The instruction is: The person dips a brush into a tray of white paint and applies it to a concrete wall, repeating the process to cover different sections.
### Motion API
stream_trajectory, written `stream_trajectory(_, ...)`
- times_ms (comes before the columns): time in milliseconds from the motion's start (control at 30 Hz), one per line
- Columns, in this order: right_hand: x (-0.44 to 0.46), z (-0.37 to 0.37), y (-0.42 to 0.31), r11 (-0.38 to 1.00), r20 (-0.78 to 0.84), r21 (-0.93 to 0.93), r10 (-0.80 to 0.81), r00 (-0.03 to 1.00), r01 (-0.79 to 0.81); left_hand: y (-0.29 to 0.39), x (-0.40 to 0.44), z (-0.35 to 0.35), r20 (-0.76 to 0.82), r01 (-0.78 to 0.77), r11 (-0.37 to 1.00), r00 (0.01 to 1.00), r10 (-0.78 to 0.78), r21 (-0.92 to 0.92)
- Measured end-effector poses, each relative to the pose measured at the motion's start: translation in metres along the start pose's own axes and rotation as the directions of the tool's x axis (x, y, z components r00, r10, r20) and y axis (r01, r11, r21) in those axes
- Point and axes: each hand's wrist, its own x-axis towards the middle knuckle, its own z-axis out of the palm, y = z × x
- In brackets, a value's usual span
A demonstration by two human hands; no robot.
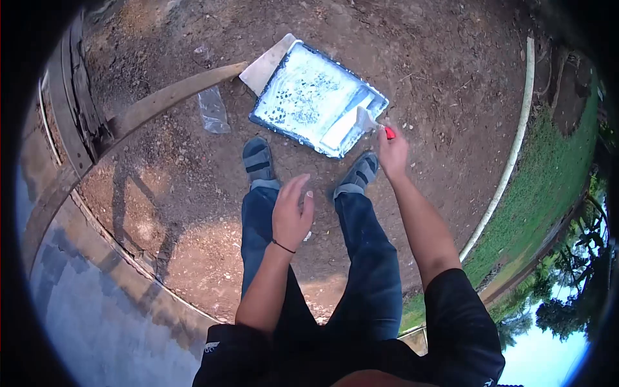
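My right hand (393, 155) is closed around the red handle of a paint scraper (366, 120), or a similar flat-bladed tool. Its pale blade reaches over the near right end of a paint tray (284, 132). White paint fills that end and coats the tray's speckled surface, while the rim is dark. My left hand (292, 216) hangs over my left leg, fingers stretched out and apart from the thumb, with nothing in it.
Under the tray's far left corner lies a flat pale board (265, 68). A clear plastic bag (213, 111) rests on the dirt, beside a curved wooden beam (161, 103). My sandalled feet stand just before the tray. Grass (535, 187) lies beyond a pale edging strip (516, 142).
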Motion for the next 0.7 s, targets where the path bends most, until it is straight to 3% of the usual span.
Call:
stream_trajectory(33, 0.018, 0.017, 0.003, 0.986, 0.02, -0.039, -0.163, 0.986, 0.164, -0.019, -0.006, 0.016, 0.017, 0.105, 0.994, 0.994, -0.104, -0.043)
stream_trajectory(67, 0.034, 0.044, 0.028, 0.966, -0.009, -0.141, -0.219, 0.976, 0.216, -0.036, -0.011, 0.029, 0.033, 0.199, 0.977, 0.98, -0.197, -0.078)
stream_trajectory(100, 0.046, 0.067, 0.048, 0.933, -0.049, -0.235, -0.291, 0.955, 0.272, -0.052, -0.021, 0.039, 0.064, 0.186, 0.98, 0.981, -0.182, -0.072)
stream_trajectory(200, 0.033, 0.114, 0.068, 0.944, -0.037, -0.283, -0.186, 0.982, 0.168, -0.081, -0.043, 0.044, 0.167, 0.324, 0.946, 0.934, -0.316, -0.024)
stream_trajectory(233, 0.025, 0.116, 0.062, 0.95, -0.036, -0.294, -0.119, 0.992, 0.103, -0.088, -0.048, 0.046, 0.104, 0.274, 0.962, 0.957, -0.272, -0.002)
stream_trajectory(333, 0.024, 0.115, 0.074, 0.963, -0.071, -0.237, -0.149, 0.986, 0.128, -0.091, -0.058, 0.047, 0.115, 0.38, 0.925, 0.92, -0.374, -0.031)
stream_trajectory(567, 0.034, 0.096, 0.077, 0.972, -0.081, -0.168, -0.18, 0.98, 0.165, -0.079, -0.056, 0.055, 0.122, 0.318, 0.947, 0.943, -0.31, -0.051)
stream_trajectory(633, 0.039, 0.092, 0.08, 0.996, -0.107, -0.013, 0.085, 0.991, -0.087, -0.074, -0.055, 0.056, 0.123, 0.269, 0.963, 0.957, -0.265, -0.021)
stream_trajectory(667, 0.04, 0.088, 0.084, 0.985, -0.064, 0.117, 0.133, 0.989, -0.125, -0.07, -0.055, 0.056, 0.131, 0.285, 0.958, 0.952, -0.278, -0.038)
stream_trajectory(700, 0.041, 0.085, 0.088, 0.986, -0.067, 0.118, 0.13, 0.989, -0.121, -0.067, -0.056, 0.056, 0.13, 0.281, 0.959, 0.953, -0.274, -0.039)
